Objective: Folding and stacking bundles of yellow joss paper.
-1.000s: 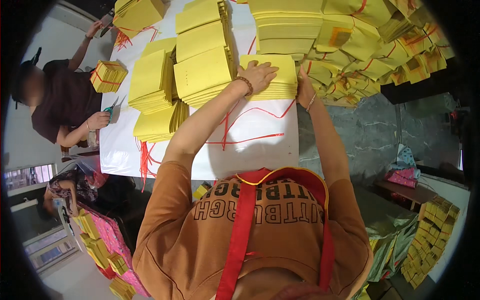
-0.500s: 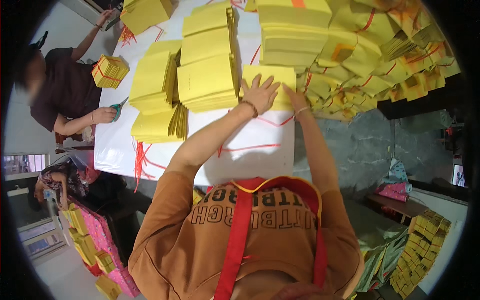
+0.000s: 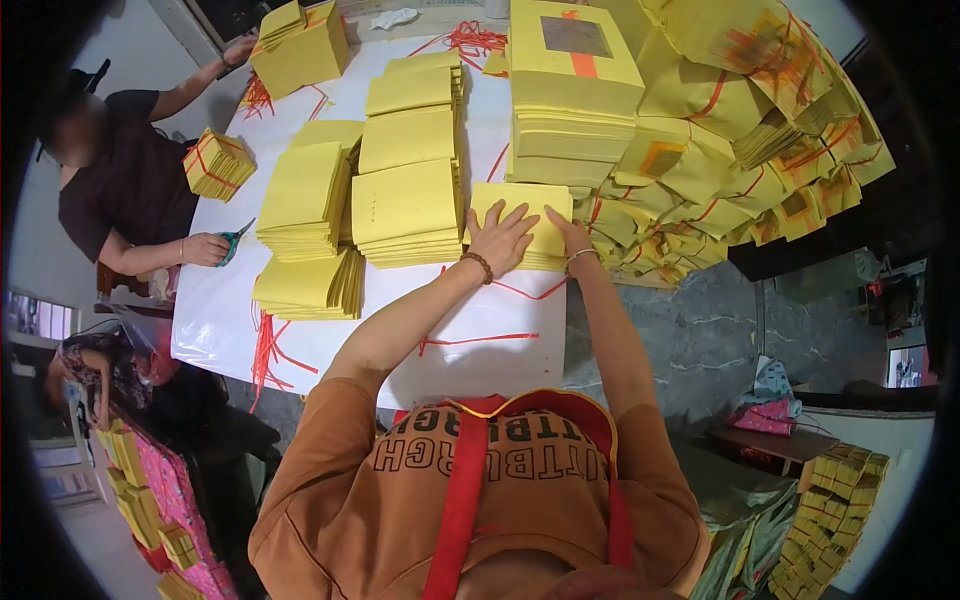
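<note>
The fingers (image 3: 514, 216) of the left hand (image 3: 496, 245) are spread wide, flat on top of a small stack of yellow paper (image 3: 545, 245). The right hand (image 3: 572, 238) is at the right side of the small stack, its thumb by the top; I cannot tell how its other fingers are bent.

The small stack sits near the right edge of a white table (image 3: 470, 372), and it is quite boxed in. A tall yellow pile (image 3: 572, 145) stands just behind it — that blocks the way back. A row of folded yellow paper (image 3: 405, 200) is close on its left, and tied yellow bundles (image 3: 690, 180) crowd its right. Red strips (image 3: 490, 339) lie in front of it. Far to its left, another person (image 3: 130, 165) holds green scissors (image 3: 236, 243).

Both arms reach forward to the small stack — the left one slants in with a bent elbow, the right one is straighter.
</note>
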A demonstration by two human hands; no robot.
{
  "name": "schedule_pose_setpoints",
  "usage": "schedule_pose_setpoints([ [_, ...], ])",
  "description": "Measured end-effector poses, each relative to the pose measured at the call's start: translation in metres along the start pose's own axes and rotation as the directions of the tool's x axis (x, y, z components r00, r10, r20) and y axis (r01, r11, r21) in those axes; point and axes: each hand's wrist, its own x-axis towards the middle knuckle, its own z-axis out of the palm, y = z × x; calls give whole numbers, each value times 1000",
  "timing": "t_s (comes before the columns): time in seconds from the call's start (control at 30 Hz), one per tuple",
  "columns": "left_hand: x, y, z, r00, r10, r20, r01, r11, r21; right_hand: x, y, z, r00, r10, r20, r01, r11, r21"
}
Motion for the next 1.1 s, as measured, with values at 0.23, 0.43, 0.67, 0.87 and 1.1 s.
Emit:
schedule_pose_setpoints([
  [0.23, 2, 5, -6, 997, -40, 67, 42, 999, -18, 16, 15, -9, 939, 74, 337, -222, 878, 425],
  [0.43, 7, 9, -13, 990, -47, 131, 48, 999, -9, 11, 16, -25, 920, 119, 374, -290, 849, 442],
  [0.67, 16, 5, -16, 948, -265, -176, 250, 963, -103, -30, -19, -25, 899, 126, 420, -280, 902, 329],
  [0.87, 37, -8, -29, 881, -348, 320, 359, 933, 26, -26, -11, -25, 934, 299, 194, -328, 933, 144],
  [1.1, 36, -15, -26, 893, -295, 341, 325, 945, -33, -18, 10, -32, 864, 255, 434, -437, 808, 396],
])
